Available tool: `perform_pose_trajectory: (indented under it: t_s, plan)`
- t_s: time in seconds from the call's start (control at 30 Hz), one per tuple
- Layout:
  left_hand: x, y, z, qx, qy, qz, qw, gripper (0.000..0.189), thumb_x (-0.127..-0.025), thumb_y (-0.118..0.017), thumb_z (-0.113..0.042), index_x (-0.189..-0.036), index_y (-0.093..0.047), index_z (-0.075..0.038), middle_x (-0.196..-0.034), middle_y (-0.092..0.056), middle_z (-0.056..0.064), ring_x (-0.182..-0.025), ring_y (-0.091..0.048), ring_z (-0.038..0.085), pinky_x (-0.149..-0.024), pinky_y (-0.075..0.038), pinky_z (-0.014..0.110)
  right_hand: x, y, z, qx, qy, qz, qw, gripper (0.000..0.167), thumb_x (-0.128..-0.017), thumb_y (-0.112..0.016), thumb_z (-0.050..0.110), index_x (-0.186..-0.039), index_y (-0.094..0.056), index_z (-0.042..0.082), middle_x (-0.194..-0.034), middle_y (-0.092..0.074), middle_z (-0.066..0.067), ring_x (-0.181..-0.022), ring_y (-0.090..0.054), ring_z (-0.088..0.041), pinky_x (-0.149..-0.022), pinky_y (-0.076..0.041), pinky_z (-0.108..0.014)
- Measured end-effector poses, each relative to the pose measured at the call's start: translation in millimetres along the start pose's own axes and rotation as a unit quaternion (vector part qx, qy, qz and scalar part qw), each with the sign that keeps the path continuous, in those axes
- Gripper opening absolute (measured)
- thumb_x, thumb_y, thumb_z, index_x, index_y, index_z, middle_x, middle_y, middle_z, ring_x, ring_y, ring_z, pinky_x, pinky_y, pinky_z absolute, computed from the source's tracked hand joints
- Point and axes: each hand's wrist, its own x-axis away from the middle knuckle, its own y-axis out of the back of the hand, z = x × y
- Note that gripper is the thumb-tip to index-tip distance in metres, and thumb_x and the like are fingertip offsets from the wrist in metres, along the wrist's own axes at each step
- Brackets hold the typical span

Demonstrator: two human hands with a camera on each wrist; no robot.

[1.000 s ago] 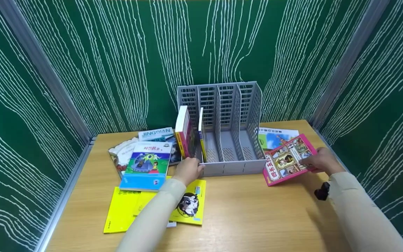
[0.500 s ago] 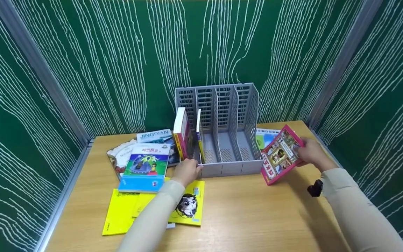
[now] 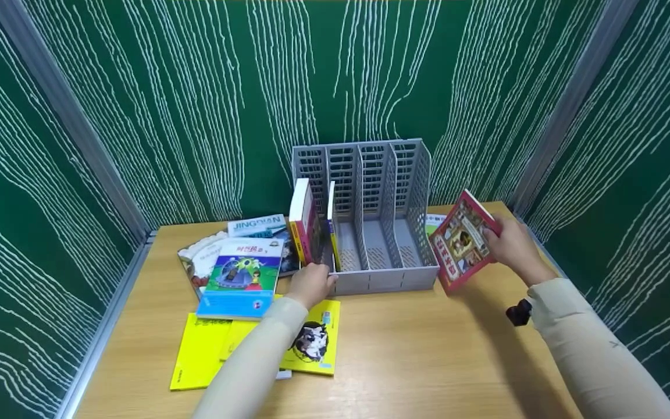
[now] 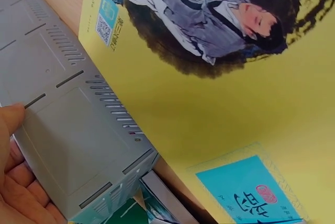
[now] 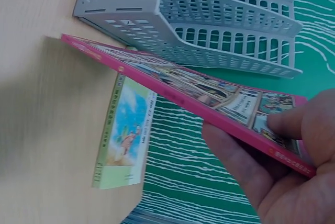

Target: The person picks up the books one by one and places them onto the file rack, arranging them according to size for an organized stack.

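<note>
A grey book rack [image 3: 386, 281] with several upright dividers stands at the back of the table. My left hand [image 3: 310, 285] grips its low front wall near the left end; in the left wrist view the thumb [image 4: 11, 118] lies on the outer face. Several books [image 3: 307, 224] stand in the leftmost slot, and a thin book [image 3: 332, 227] stands in the slot beside it. To the right of the rack, my right hand [image 3: 512, 244] pinches a pink-edged picture-cover book [image 3: 462, 241] by its right side. The book is raised and tilted, its thumb side on the cover [image 5: 230, 103].
Left of the rack lies a loose pile with a blue-green book [image 3: 242, 279] on top and yellow books [image 3: 198, 355] in front. A green-and-blue book [image 5: 125, 135] lies flat behind the held book. Green walls with white lines [image 3: 195, 87] enclose the wooden table [image 3: 405, 361].
My right hand has lifted the pink-edged book and turned it more upright, moving it slightly left toward the rack. The left hand keeps its grip on the rack.
</note>
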Motion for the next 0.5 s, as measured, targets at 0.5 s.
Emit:
perform_pose_trajectory:
  t_s: [0.5]
  plan:
    - [-0.5, 27.4, 0.9, 0.119, 0.042, -0.006, 0.992, 0.041, -0.099, -0.082, -0.038, -0.125, -0.077, -0.006, -0.114, -0.08, 0.012, -0.088, -0.069, 0.021, -0.089, -0.064, 0.038, 24.3, 10.4, 35.5, -0.004, 0.094, -0.178, 0.9794, 0.041, -0.116, -0.052, 0.026, -0.147, -0.053, 0.0, -0.147, -0.062, -0.033, -0.121, -0.067, -0.058, -0.101, -0.054, -0.072]
